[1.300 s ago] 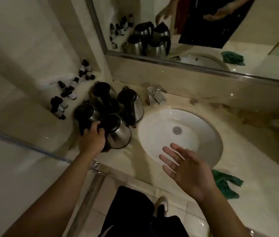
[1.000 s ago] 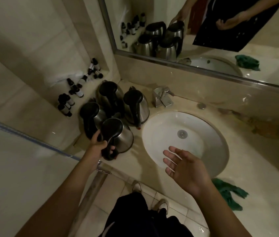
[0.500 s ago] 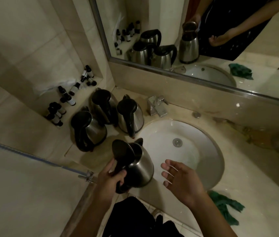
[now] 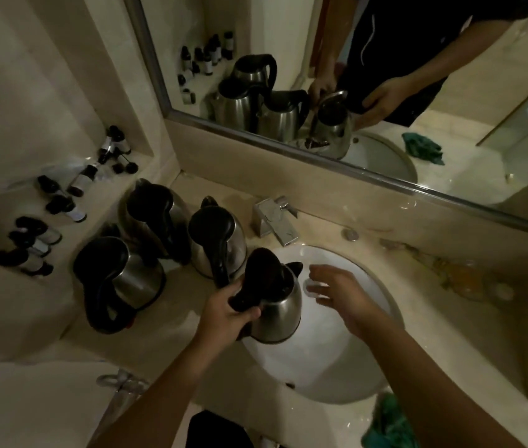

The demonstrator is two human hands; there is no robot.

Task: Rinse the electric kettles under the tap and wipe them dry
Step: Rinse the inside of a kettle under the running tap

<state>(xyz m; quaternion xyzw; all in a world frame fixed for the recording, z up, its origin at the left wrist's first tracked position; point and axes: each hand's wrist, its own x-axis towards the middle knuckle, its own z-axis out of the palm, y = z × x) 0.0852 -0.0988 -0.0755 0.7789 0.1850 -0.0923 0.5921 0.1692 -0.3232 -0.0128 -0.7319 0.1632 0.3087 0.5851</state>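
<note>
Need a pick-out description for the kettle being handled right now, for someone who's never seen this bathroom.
Start at the white sink set in the beige counter. Four steel kettles with black handles sit at its left side; three stand on the counter. The one you want, the held kettle, hangs over the sink's left edge, the left hand gripping its handle, lid flipped up.

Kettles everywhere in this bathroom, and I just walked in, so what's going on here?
A person is partway through washing electric kettles. The left hand grips the black handle of one steel kettle, holding it over the left edge of the white sink with its lid raised. The right hand hovers open beside it over the basin. Three more kettles stand on the counter to the left. The tap shows no water running. A green cloth lies at the counter's front edge.
</note>
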